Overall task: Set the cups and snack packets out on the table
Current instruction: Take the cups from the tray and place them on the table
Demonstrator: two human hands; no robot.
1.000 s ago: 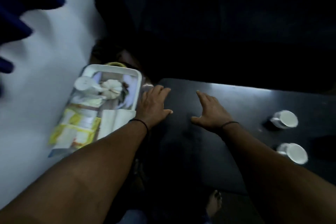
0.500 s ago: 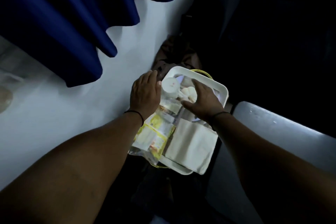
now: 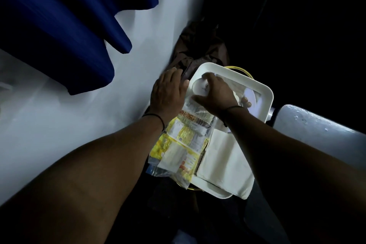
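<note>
A white tray (image 3: 265,93) sits low at the centre of the head view, beside the dark table (image 3: 316,130). At its far corner lies a white cup (image 3: 199,86), and my right hand (image 3: 217,95) is closed around it from above. My left hand (image 3: 168,91) rests flat at the tray's left edge, fingers together, holding nothing. Yellow snack packets (image 3: 178,144) in clear wrap lie along the tray's left side. A white folded cloth or packet (image 3: 223,160) covers its near half. A pale round thing (image 3: 250,95), only partly visible, lies behind my right wrist.
A blue curtain (image 3: 59,16) hangs at the upper left over a white wall (image 3: 59,125). A brown bag or cloth (image 3: 200,45) lies beyond the tray. The right side and the floor below are too dark to read.
Both hands left the table and went to the tray; the view turned left, so the two cups on the table are out of sight. My right hand shifted onto the white cup and closed on it.
</note>
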